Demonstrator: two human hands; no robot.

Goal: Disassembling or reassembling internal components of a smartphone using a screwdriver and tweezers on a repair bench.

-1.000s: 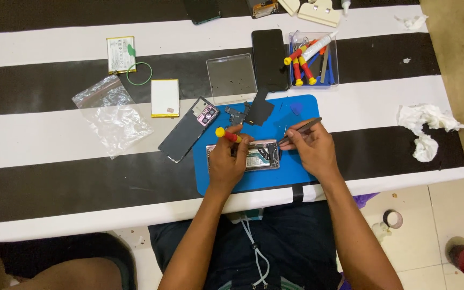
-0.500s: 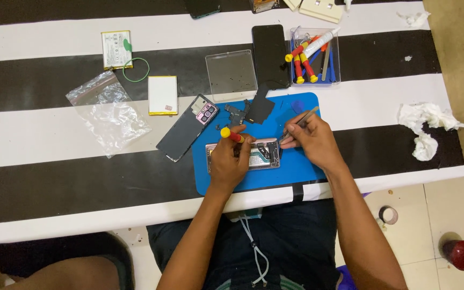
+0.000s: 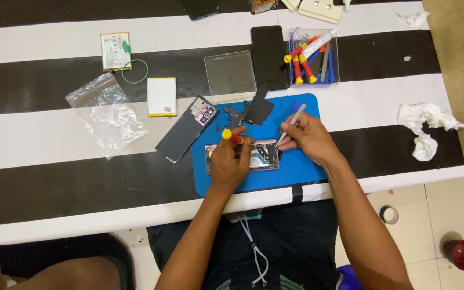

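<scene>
An opened phone (image 3: 259,157) lies on a blue work mat (image 3: 296,166) at the table's near edge. My left hand (image 3: 229,164) rests on the phone's left half and grips a small screwdriver (image 3: 232,136) with a red shaft and yellow cap. My right hand (image 3: 307,137) holds metal tweezers (image 3: 291,122), their tip touching the phone's upper right corner. Loose dark phone parts (image 3: 248,113) lie at the mat's far edge. The phone's grey back cover (image 3: 186,128) lies just left of the mat.
On the black-and-white striped table (image 3: 44,156): a clear plastic bag (image 3: 106,113), two flat batteries (image 3: 161,96), a green ring, a clear lid (image 3: 230,75), a black phone (image 3: 268,56), a tool tray (image 3: 312,56), crumpled tissue (image 3: 425,126). A tape roll (image 3: 389,215) and red ball (image 3: 462,252) are on the floor.
My right hand has tilted the tweezers more upright and brought their tip to the phone's corner. My left hand stays on the phone with the screwdriver.
</scene>
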